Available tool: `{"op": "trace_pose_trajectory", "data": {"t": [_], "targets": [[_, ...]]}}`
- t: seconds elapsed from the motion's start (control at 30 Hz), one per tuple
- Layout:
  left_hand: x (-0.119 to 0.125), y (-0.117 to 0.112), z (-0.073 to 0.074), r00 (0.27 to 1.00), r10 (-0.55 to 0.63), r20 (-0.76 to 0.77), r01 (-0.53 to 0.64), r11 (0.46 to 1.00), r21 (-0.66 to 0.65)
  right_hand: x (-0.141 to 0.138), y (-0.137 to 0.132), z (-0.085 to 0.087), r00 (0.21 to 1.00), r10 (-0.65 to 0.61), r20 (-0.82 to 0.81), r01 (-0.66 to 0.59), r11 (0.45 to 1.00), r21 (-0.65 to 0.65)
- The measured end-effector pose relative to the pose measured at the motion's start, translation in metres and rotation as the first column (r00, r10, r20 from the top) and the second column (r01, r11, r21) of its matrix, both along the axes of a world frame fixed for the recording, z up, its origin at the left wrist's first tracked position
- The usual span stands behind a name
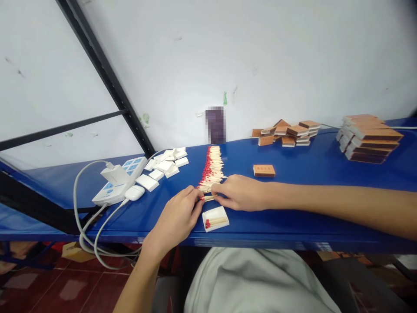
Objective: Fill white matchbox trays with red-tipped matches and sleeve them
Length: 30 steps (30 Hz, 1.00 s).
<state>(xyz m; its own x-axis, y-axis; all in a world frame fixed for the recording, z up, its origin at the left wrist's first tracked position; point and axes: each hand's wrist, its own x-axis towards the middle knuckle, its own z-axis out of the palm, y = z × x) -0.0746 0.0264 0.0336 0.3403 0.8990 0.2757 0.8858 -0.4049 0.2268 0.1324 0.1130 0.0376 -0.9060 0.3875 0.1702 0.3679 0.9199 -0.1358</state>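
A long pile of red-tipped matches (213, 167) runs back from my hands across the blue table. At its near end, my left hand (182, 211) pinches the red-headed end of a few matches (209, 198). The plain ends of those same matches are between the thumb and fingers of my right hand (233, 193). Just in front of both hands lies a white matchbox tray (224, 211) with several matches along its near side. A closed orange matchbox (264, 170) rests beyond my right forearm.
White empty trays (164, 165) are heaped at the left, beside a power strip (120, 180) with a charger and looping cables. Orange box sleeves (286, 130) lie loosely at the back right. Stacked matchboxes (371, 139) stand farther right. The blue table (309, 221) meets a white wall.
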Motion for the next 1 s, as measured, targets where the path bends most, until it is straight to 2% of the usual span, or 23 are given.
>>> {"op": "trace_pose_trajectory", "data": {"t": [0.17,0.33,0.6,1.0], "targets": [[0.0000,0.0002,0.0009,1.000,0.007,-0.006,-0.008,1.000,-0.016,-0.0016,-0.0030,0.0064,0.994,-0.059,0.096,0.058,0.998,0.012],[-0.0026,0.0020,0.0014,1.000,-0.019,0.011,0.019,0.998,-0.055,-0.0042,-0.0047,0.0098,0.985,-0.066,0.158,0.056,0.996,0.067],[-0.0026,0.0065,-0.0002,0.997,-0.068,-0.027,0.066,0.997,-0.049,-0.0050,-0.0049,0.0084,0.988,-0.070,0.139,0.066,0.997,0.032],[-0.0026,0.0058,-0.0016,0.997,-0.067,-0.032,0.066,0.996,-0.053,-0.0030,-0.0034,0.0081,0.993,-0.057,0.099,0.061,0.998,-0.034]]}}
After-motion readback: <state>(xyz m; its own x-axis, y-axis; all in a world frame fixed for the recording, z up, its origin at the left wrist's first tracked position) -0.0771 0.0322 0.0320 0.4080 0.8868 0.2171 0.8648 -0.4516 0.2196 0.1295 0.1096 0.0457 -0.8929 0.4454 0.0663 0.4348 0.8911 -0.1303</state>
